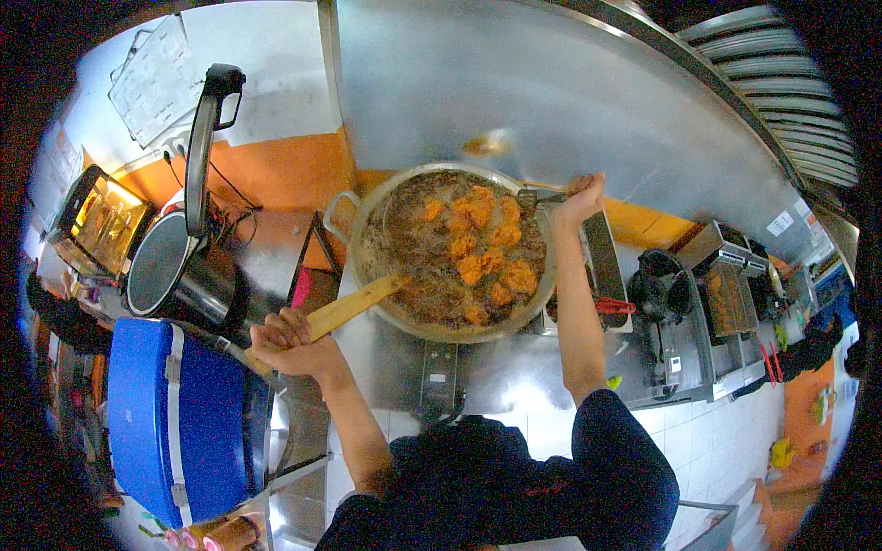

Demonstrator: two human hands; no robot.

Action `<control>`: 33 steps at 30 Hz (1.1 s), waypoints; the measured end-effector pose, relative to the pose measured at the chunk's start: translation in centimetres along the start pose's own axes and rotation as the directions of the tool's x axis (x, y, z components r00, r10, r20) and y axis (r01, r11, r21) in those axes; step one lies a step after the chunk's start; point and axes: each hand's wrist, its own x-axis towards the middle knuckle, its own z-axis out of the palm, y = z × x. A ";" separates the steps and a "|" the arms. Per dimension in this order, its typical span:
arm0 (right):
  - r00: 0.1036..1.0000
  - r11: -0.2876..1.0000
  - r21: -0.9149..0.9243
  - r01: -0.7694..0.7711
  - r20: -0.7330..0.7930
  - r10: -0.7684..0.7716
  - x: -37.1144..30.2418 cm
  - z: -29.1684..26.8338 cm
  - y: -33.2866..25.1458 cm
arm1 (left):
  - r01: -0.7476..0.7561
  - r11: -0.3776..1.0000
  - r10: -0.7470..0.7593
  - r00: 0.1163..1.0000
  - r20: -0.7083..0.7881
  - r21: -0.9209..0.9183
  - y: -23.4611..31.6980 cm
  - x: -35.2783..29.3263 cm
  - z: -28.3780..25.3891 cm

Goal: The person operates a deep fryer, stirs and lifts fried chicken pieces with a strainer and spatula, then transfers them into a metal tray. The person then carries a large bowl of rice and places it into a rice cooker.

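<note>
A wide metal pan [432,332] of dark, bubbling oil stands in front of me. Several golden-brown battered fried pieces [496,262] float in it, mostly in the right half. My left hand [292,344] is closed around a flat wooden paddle [354,308], whose tip reaches over the pan's left side into the oil. Raised past the pan's right rim, my right hand [581,197] grips the handle of a utensil. Its dark, slotted-looking head [527,202] is over the far right of the pan; the exact kind is hard to make out.
Left of the pan are a large pot with its lid raised [165,262], a blue insulated box [147,413] and a lit display warmer [108,220]. A metal wall [551,83] rises behind. On the right are a red-handled utensil [614,306], a black pan [663,285] and a fryer basket [730,298].
</note>
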 end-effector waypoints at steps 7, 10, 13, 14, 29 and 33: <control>0.997 0.999 0.040 0.005 0.076 -0.008 -2.7 1.2 -2.5 | 0.022 1.000 -0.022 0.999 -0.042 -0.006 0.3 -0.1 -1.1; 0.995 0.997 0.050 0.063 0.080 -0.067 -3.1 2.1 -3.5 | 0.004 1.000 -0.005 0.998 0.059 0.004 0.2 0.0 -1.7; 0.984 0.999 0.002 -0.043 0.175 0.042 -3.8 3.0 -3.2 | -0.027 0.999 0.026 0.996 0.085 0.020 0.1 0.2 -1.9; 0.983 1.000 0.008 -0.019 0.182 0.017 -4.1 3.0 -3.0 | -0.030 1.000 0.029 0.998 0.049 0.009 0.1 0.3 -1.9; 0.970 0.993 0.102 -0.061 0.240 0.034 -1.8 -5.3 -6.6 | 0.065 0.993 -0.054 0.992 0.112 -0.098 -1.9 3.8 -2.8; 0.972 0.999 -0.054 0.008 0.235 0.005 -3.3 -8.4 -7.8 | 0.029 0.996 -0.022 0.996 0.082 -0.083 -3.2 4.3 -2.5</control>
